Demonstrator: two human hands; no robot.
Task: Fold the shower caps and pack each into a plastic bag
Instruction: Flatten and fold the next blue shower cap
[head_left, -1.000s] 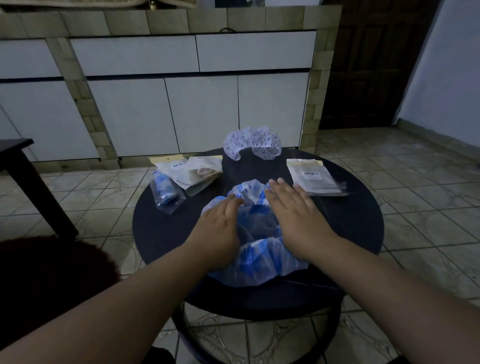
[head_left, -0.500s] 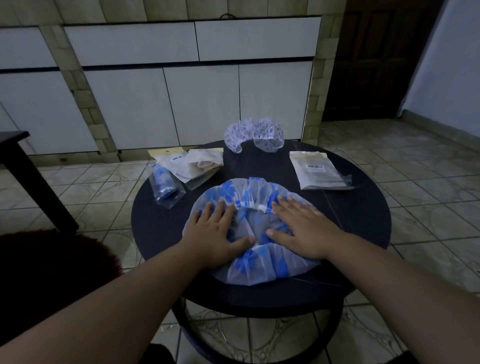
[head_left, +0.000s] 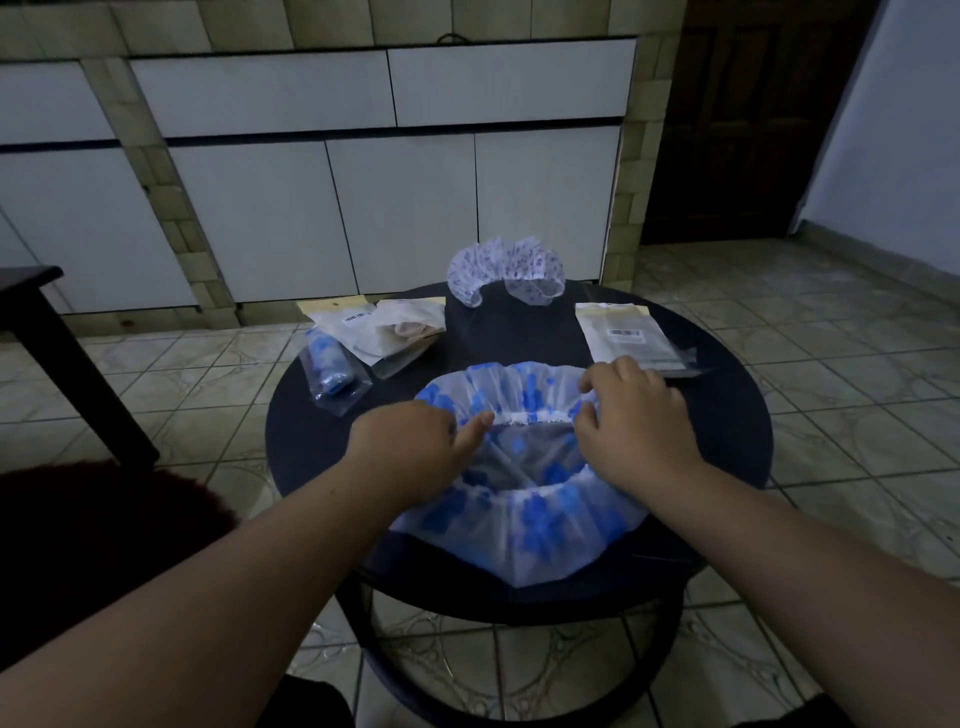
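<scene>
The blue-spotted shower cap (head_left: 524, 499) lies spread at the counter's (head_left: 727, 447) 6 o'clock edge, its opening up. The left hand (head_left: 410, 447) pinches the elastic rim at 9 o'clock; the right hand (head_left: 631, 421) grips the rim at 2 o'clock. A white patterned cap (head_left: 506, 267) sits at 12, packed bags (head_left: 374, 338) at 10, empty bags (head_left: 631, 338) at 2.

Two loose shower caps (head_left: 524, 499) (head_left: 506, 270), perhaps four plastic bags (head_left: 626, 338) (head_left: 332, 371) (head_left: 410, 332) (head_left: 340, 317) (some overlapping).
</scene>
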